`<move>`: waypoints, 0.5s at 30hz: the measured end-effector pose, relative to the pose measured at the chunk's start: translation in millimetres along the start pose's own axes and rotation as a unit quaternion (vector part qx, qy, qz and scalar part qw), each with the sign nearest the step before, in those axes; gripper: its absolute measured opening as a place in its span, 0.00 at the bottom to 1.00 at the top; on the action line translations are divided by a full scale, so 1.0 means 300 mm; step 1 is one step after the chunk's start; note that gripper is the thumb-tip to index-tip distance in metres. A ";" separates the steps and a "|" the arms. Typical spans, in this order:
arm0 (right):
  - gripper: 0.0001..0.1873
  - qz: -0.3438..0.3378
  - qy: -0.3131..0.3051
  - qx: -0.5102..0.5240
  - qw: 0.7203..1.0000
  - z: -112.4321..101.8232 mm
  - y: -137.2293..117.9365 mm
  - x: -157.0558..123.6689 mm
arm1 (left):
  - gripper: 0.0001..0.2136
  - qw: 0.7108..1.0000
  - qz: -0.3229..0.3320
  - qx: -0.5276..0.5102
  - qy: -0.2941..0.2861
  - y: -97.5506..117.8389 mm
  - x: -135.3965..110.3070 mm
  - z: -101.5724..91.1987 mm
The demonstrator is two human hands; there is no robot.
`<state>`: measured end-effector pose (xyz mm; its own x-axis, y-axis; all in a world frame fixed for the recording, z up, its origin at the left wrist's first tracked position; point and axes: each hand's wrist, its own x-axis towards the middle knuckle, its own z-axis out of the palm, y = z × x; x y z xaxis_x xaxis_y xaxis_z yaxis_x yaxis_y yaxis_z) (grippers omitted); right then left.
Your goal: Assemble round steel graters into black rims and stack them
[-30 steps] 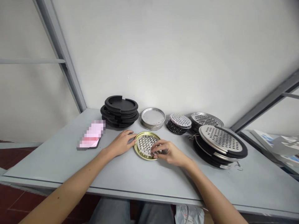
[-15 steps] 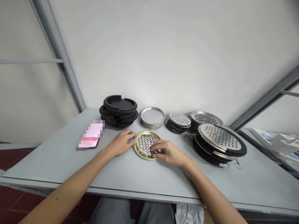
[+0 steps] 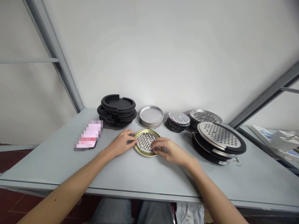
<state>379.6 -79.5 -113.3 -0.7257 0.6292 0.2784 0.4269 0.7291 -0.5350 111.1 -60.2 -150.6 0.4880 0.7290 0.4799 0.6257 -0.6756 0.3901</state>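
In front of me on the table lies a shallow round gold-rimmed metal dish (image 3: pixel 141 151), with a perforated metal grater disc (image 3: pixel 145 141) inside it. My left hand (image 3: pixel 121 141) has its thumb and fingers closed at the dish's left rim. Over the right part of the disc, my right hand (image 3: pixel 169 151) curls its fingers down and grips at the disc's edge; its fingertips partly hide the contact. Behind the dish stand a stack of plain silver metal discs (image 3: pixel 151 114) and a stack of small grater discs (image 3: pixel 178 118).
Black round holders (image 3: pixel 118 109) are piled at the back left, near a blurred phone (image 3: pixel 88 137). To the right sit larger grater plates (image 3: pixel 205 116) and a stack of black-rimmed graters (image 3: pixel 219 138) with wire hooks. The grey table (image 3: pixel 130 180) meets a white wall.
My left thumb and fingers have drawn closer together at the dish's rim. The right fingers have shifted slightly on the grater disc. The whole view has moved a little.
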 end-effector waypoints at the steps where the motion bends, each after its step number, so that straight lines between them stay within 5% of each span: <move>1: 0.09 -0.003 0.000 -0.002 1.000 0.000 0.003 -0.001 | 0.08 1.000 -0.005 -0.003 -0.007 -0.001 -0.001 0.002; 15: 0.08 -0.007 0.018 0.012 1.000 0.028 0.031 0.008 | 0.11 0.998 -0.037 -0.017 -0.040 0.032 0.004 -0.015</move>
<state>377.4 -73.5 -124.5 -0.7106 0.6295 0.3145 0.4045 0.7311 -0.5494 115.0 -66.3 -142.7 0.4882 0.7829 0.3856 0.6421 -0.6215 0.4489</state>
